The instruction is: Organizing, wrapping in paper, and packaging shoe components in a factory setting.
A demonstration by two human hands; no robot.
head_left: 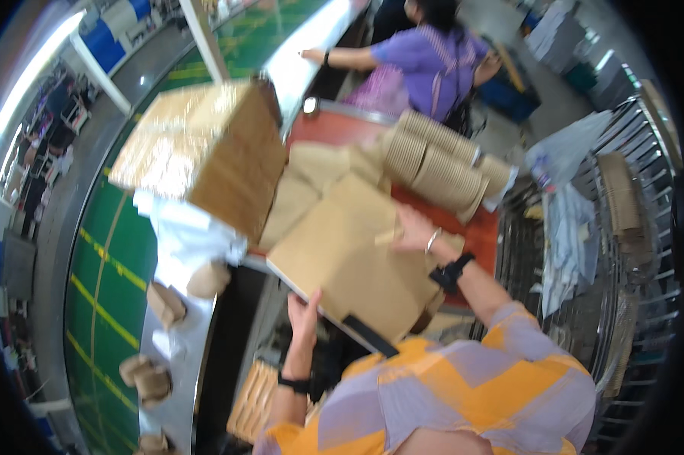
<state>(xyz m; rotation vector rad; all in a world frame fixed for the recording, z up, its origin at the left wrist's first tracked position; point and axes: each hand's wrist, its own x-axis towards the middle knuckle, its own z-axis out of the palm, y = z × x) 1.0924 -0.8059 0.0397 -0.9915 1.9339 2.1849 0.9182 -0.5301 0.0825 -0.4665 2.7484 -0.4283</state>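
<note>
A wide, flat, brown cardboard piece (349, 250) lies tilted in front of my body, its pale edge facing left. I cannot tell whether it is one board, a stack of sheets or a thin box. My left hand (305, 322) grips its near left edge, thumb up and the other fingers partly hidden. At its right side, my right hand (416, 230) holds on, fingers reaching over the top; a small tan strip (387, 238) shows by the fingertips. A black strip (370, 336) crosses its near edge. More brown cardboard (292, 196) lies beneath and beyond it.
A large taped carton (239, 155) stands left on white sheets. Nested brown ribbed stacks (440, 171) lie on the red tabletop (342, 125). Small brown moulded pieces (166, 303) sit along a metal ledge beside a green conveyor (106, 280). Wire racks stand right; a person in purple (433, 68) works ahead.
</note>
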